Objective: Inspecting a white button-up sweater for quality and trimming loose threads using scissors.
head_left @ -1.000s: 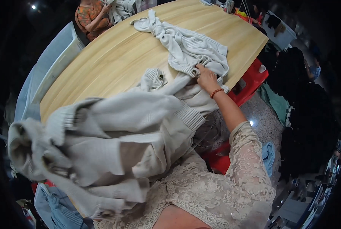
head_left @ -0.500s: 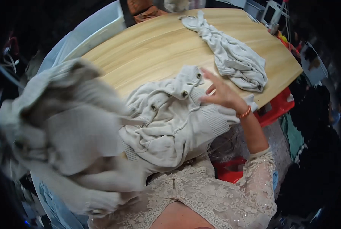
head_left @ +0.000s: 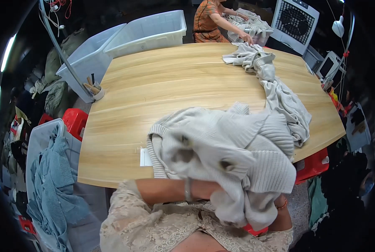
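A cream knitted cardigan [head_left: 204, 155] with dark buttons lies bunched at the near edge of the table; its near folds hang in front of me, smeared by motion. My left hand [head_left: 207, 190] reaches across to the right along its near side, a bracelet at the wrist, with the fingers lost under the knit. Behind the hanging folds at the right, the cloth covers my right hand; only the forearm and an orange bracelet [head_left: 282, 204] show. Farther back at the right, another cream knit garment [head_left: 286, 103] lies stretched out in a twisted strip.
Across the wooden table [head_left: 128, 96], a co-worker's hand [head_left: 247, 38] touches cream knitwear [head_left: 250, 54] at the far edge. White plastic tubs [head_left: 147, 35] stand at the far left, near a tool cup [head_left: 98, 93]. A bin of blue knitwear [head_left: 53, 185] is left; a red stool [head_left: 313, 166] right.
The lifted cream knit has swung from the left to right in front of me. My left arm now crosses rightward; my right hand has dropped behind the cloth. The view takes in more beyond the table.
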{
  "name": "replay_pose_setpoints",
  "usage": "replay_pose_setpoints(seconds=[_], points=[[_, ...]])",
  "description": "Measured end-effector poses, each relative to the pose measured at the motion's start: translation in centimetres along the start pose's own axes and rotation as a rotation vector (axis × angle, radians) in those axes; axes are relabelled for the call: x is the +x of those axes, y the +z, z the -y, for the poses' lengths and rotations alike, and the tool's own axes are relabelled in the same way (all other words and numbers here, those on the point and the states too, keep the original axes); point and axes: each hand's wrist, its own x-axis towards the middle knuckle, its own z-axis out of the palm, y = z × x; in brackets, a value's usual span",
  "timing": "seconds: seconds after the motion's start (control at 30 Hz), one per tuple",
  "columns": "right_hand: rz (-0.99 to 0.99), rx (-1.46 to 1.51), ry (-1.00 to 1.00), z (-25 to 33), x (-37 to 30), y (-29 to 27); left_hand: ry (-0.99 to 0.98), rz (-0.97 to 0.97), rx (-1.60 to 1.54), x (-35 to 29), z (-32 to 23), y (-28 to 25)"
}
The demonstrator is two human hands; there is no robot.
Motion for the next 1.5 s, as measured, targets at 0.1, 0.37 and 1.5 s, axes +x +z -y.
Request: replay_pose_setpoints(seconds=[0.1,0.37,1.5], points=[[-0.058,0.038,-0.003,-0.1,-1.9,0.1,-0.015,0.067,-0.221,0.4,0.5,0.6],[-0.026,-0.673,0.035,0.0,1.8,-3.9,-0.498,0.19,-1.396,1.7,-4.3,-0.2],[-0.382,-0.979,-0.369,-4.7,12.1,-0.2,-0.036,-0.408,1.371,-5.9,-5.0,-17.5]])
